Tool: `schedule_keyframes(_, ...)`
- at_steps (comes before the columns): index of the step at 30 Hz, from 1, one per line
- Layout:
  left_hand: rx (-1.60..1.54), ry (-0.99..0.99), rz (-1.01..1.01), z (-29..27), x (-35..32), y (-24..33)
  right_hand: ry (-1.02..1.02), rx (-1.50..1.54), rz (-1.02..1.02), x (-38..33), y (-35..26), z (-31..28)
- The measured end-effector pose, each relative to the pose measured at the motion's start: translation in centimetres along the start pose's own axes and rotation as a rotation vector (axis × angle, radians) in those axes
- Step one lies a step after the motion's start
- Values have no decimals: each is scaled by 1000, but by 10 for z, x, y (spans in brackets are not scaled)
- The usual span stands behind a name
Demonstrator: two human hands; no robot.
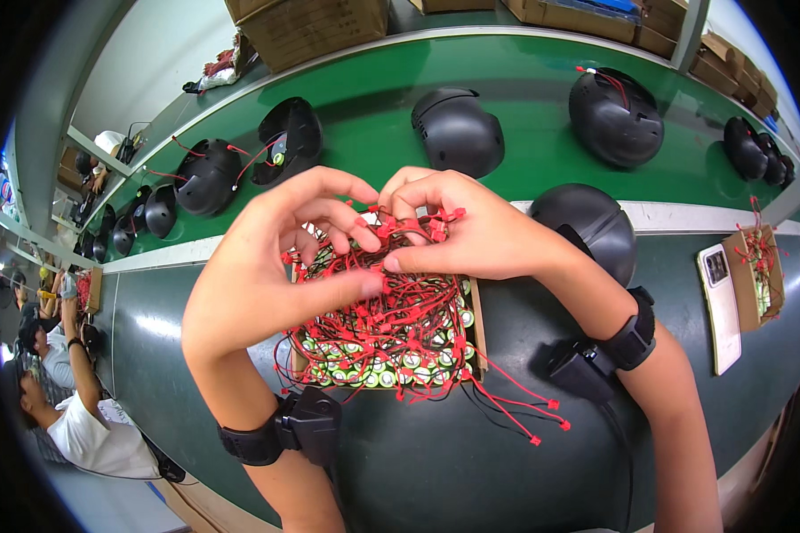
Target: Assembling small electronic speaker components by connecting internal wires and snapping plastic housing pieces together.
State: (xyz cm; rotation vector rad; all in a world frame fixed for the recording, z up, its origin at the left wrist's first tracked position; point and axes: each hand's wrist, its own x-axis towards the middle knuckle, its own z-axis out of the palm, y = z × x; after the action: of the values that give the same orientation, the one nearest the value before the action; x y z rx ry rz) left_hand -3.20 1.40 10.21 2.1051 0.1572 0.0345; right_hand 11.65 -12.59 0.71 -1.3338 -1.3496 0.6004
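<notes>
A cardboard box stands on the dark table right in front of me. It is packed with upright green-and-white battery cells, and a tangle of red and black wires with small red connectors covers them. My right hand is curled over the far side of the box, its fingers and thumb closed around some of the wires and connectors. At the left side, my left hand hovers over the tangle, thumb and bent fingers apart. Several wire ends hang out past the near right corner.
Black rounded shells stand along the green conveyor belt; another shell sits beyond my right wrist. At right lie a phone and a smaller box of wired cells. People work at the left. Straps with black devices circle my wrists.
</notes>
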Motion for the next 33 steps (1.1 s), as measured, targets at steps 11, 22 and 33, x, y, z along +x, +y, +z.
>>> schedule_keyframes(11,189,-189,-39,-3,2,-26,52,76,48,3,-2,4)
schedule_keyframes(22,369,-103,-111,-8,-1,-17,14,-607,-39,6,-20,1)
schedule_keyframes(33,477,-31,30,1,-9,-28,18,-475,233,16,-30,4)
